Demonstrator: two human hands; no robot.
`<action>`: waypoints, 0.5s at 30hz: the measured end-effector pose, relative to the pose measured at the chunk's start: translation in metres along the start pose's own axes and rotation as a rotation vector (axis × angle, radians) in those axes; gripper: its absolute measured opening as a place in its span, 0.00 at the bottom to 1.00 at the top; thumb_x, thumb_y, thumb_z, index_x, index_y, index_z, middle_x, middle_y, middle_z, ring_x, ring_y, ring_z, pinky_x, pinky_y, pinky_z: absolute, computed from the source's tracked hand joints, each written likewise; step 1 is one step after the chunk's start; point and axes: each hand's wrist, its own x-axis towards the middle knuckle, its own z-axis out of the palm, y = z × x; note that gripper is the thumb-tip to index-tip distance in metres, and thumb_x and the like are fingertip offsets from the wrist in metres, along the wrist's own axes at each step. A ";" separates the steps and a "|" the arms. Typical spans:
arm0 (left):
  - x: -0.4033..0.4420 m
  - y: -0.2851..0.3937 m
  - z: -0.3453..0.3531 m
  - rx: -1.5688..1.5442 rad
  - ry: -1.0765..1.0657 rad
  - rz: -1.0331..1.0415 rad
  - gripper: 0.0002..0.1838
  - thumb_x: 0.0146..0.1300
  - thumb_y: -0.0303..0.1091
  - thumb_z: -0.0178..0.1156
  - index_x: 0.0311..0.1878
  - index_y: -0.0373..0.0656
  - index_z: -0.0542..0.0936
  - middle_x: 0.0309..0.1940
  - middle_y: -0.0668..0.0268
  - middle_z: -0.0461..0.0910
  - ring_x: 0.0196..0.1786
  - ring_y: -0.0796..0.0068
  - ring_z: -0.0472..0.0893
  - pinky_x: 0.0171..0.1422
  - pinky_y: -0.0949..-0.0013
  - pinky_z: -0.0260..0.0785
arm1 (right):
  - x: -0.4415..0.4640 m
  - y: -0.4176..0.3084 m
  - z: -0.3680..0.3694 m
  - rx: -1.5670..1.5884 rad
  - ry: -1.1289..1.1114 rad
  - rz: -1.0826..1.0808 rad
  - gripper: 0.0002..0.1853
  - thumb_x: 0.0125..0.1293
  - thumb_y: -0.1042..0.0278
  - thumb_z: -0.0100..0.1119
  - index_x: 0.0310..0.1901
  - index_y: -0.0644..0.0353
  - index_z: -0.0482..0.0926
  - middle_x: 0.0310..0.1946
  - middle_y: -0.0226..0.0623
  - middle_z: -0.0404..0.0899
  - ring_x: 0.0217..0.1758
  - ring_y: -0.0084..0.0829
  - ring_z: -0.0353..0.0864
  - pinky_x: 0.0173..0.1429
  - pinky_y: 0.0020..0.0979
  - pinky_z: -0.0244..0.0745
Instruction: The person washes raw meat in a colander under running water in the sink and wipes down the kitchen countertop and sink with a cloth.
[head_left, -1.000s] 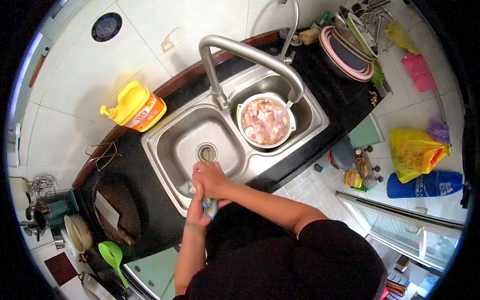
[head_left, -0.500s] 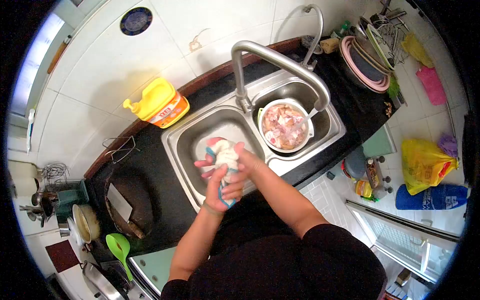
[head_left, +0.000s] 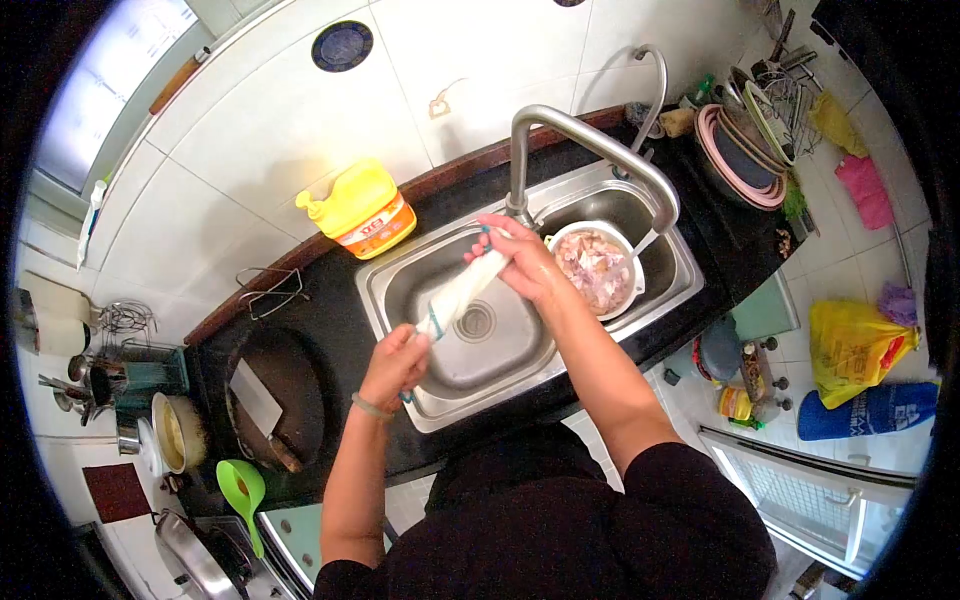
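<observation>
A white cloth with blue edging [head_left: 462,292] is stretched into a twisted roll over the left sink basin [head_left: 480,360]. My left hand [head_left: 397,363] is closed around its lower left end. At the upper right end, my right hand [head_left: 520,258] grips the cloth beside the tap base. In the right basin stands a white pot [head_left: 638,280] holding pinkish pieces of meat [head_left: 592,268] in liquid. The curved metal tap [head_left: 600,135] reaches over this pot, with water running down into it.
A yellow jug [head_left: 362,208] stands behind the sink. To the left, a cleaver [head_left: 257,398] lies on a round dark board [head_left: 240,350], near a green ladle [head_left: 240,490]. Stacked basins [head_left: 715,150] lean at the right, and a yellow bag [head_left: 850,345] hangs farther right.
My hands have moved apart, and the bunched cloth is now pulled into a long twist between them. The view has shifted, so the sink sits lower and farther right.
</observation>
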 end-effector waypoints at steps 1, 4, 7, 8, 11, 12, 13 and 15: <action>0.000 -0.001 -0.002 0.180 0.141 0.127 0.11 0.62 0.40 0.58 0.38 0.43 0.71 0.18 0.75 0.66 0.17 0.89 0.60 0.19 0.81 0.52 | -0.002 0.000 -0.006 -0.003 0.058 -0.029 0.16 0.60 0.77 0.53 0.51 0.64 0.70 0.35 0.38 0.75 0.40 0.31 0.77 0.55 0.37 0.73; -0.001 0.005 0.001 0.516 0.354 0.376 0.11 0.61 0.38 0.57 0.34 0.39 0.75 0.19 0.74 0.70 0.21 0.86 0.67 0.25 0.78 0.60 | -0.009 0.001 -0.023 -0.691 0.132 -0.092 0.21 0.56 0.79 0.54 0.53 0.62 0.69 0.43 0.39 0.75 0.49 0.31 0.75 0.57 0.34 0.70; 0.007 0.012 0.015 0.599 0.301 0.344 0.12 0.61 0.38 0.56 0.29 0.38 0.75 0.19 0.73 0.70 0.22 0.84 0.68 0.25 0.77 0.61 | -0.032 0.009 -0.006 -1.147 -0.209 -0.148 0.36 0.45 0.76 0.62 0.61 0.56 0.64 0.63 0.39 0.63 0.69 0.35 0.55 0.69 0.35 0.51; 0.015 0.008 0.015 0.599 0.300 0.338 0.12 0.61 0.38 0.56 0.29 0.38 0.75 0.19 0.73 0.70 0.22 0.84 0.68 0.25 0.77 0.61 | -0.037 0.021 0.008 -1.124 -0.332 -0.199 0.39 0.44 0.73 0.65 0.62 0.56 0.63 0.64 0.39 0.61 0.70 0.36 0.53 0.70 0.34 0.48; 0.026 0.006 0.027 0.468 0.229 0.223 0.12 0.63 0.40 0.55 0.28 0.43 0.74 0.16 0.73 0.69 0.14 0.85 0.65 0.16 0.79 0.53 | -0.042 0.066 0.023 -1.058 -0.441 -0.169 0.39 0.46 0.67 0.67 0.63 0.55 0.63 0.61 0.39 0.65 0.66 0.34 0.60 0.68 0.33 0.54; 0.021 0.012 0.030 0.475 0.225 0.219 0.12 0.63 0.40 0.55 0.28 0.43 0.74 0.16 0.73 0.69 0.14 0.85 0.65 0.16 0.79 0.53 | -0.045 0.076 0.025 -1.011 -0.351 -0.040 0.36 0.45 0.69 0.68 0.59 0.56 0.66 0.56 0.38 0.70 0.59 0.31 0.66 0.62 0.31 0.60; 0.016 0.016 0.027 0.389 0.242 0.168 0.12 0.63 0.41 0.55 0.29 0.43 0.75 0.16 0.74 0.69 0.14 0.86 0.64 0.15 0.80 0.52 | -0.045 0.082 0.024 -0.960 -0.265 0.091 0.32 0.45 0.71 0.69 0.55 0.58 0.70 0.50 0.37 0.74 0.51 0.29 0.72 0.57 0.29 0.66; 0.002 0.032 0.019 0.215 0.272 0.103 0.13 0.61 0.43 0.57 0.29 0.43 0.75 0.17 0.74 0.70 0.14 0.88 0.62 0.16 0.83 0.50 | -0.045 0.087 0.012 -0.983 -0.215 0.181 0.30 0.46 0.71 0.69 0.54 0.58 0.71 0.45 0.34 0.77 0.46 0.27 0.74 0.54 0.29 0.68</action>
